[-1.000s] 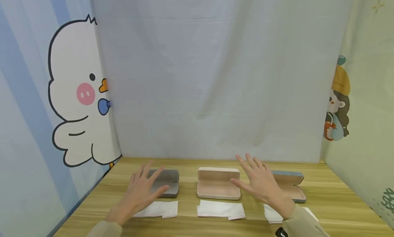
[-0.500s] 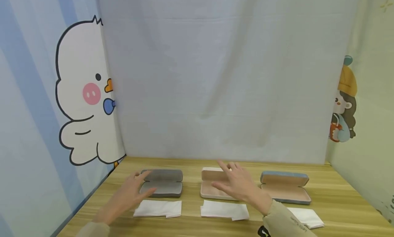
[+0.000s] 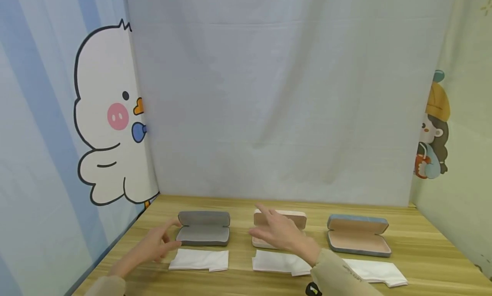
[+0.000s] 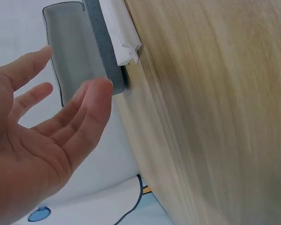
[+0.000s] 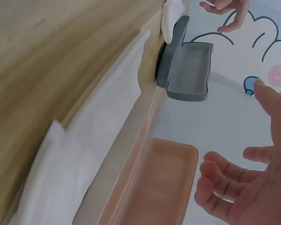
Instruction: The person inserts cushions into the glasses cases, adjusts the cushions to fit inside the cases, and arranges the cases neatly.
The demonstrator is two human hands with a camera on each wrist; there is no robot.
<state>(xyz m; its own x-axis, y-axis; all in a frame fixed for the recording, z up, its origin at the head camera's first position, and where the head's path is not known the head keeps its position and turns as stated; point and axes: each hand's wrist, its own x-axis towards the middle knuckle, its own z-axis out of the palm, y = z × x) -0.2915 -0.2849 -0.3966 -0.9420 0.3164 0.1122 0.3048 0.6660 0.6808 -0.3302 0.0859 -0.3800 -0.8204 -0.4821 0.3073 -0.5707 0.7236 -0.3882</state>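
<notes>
In the head view my left hand (image 3: 155, 244) hovers at the left end of an open grey glasses case (image 3: 203, 235), its fingers loosely bent around nothing. My right hand (image 3: 282, 232) is over the cream glasses case (image 3: 297, 219), covering part of it, with fingers relaxed and nothing held. That case stands open and shows a pink lining (image 5: 166, 183) in the right wrist view. A blue glasses case (image 3: 359, 237), also open, stands to the right. From the left wrist, the grey case (image 4: 75, 51) appears just beyond the fingertips.
Folded white cloths lie in front of the cases: a left one (image 3: 200, 260), a middle one (image 3: 278, 262) and a right one (image 3: 378, 271) partly behind my right sleeve (image 3: 340, 274). A pale curtain (image 3: 280, 95) closes off the wooden table's (image 3: 238, 285) back edge.
My right hand has moved left, from beside the blue case to over the cream one. My left hand has drawn back left from the grey case. The head view has shifted slightly.
</notes>
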